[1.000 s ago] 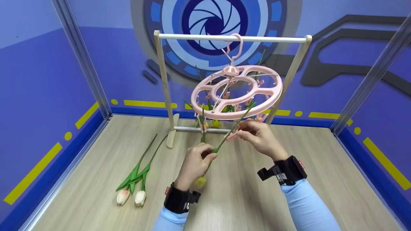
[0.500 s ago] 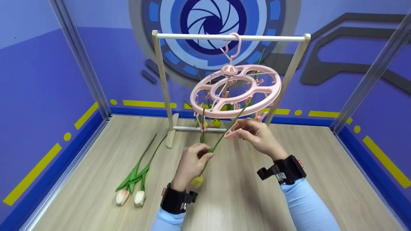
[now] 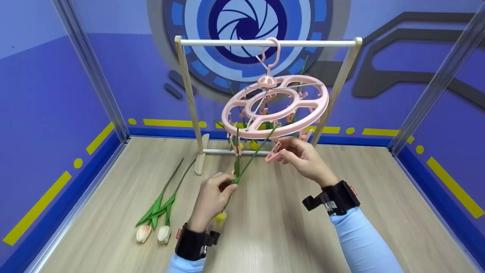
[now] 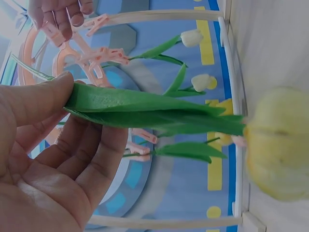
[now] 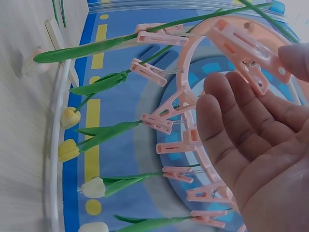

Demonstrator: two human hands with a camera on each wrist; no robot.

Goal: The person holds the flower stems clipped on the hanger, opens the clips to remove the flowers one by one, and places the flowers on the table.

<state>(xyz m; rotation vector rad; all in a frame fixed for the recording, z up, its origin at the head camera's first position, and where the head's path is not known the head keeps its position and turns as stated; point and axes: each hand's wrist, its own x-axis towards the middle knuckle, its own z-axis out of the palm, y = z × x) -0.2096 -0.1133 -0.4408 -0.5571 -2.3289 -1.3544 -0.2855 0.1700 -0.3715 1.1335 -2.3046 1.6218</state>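
My left hand (image 3: 214,195) pinches an artificial yellow tulip between thumb and fingers, where its green leaves (image 4: 145,108) meet the stem (image 3: 250,165). The yellow bloom (image 4: 277,142) hangs downward, and the stem slants up toward the pink round hanger (image 3: 250,134). My right hand (image 3: 305,157) holds a pink clothespin (image 5: 244,53) below the hanger's front rim, thumb on one side and fingers on the other. A space separates this clothespin from the tulip stem in the head view. Other clothespins around the ring grip tulips head down, among them a yellow one (image 5: 67,150) and a white one (image 5: 93,187).
The hanger hooks over the top bar (image 3: 227,43) of a wooden rack. Two pale tulips, one pinkish (image 3: 143,233) and one white (image 3: 164,234), lie on the wooden tabletop (image 3: 113,197) at the left. Blue patterned panels enclose the back and sides.
My left hand has shifted left and slightly down with the yellow tulip, taking the stem away from the clothespin. My right hand stays nearly in place, still holding the clothespin.
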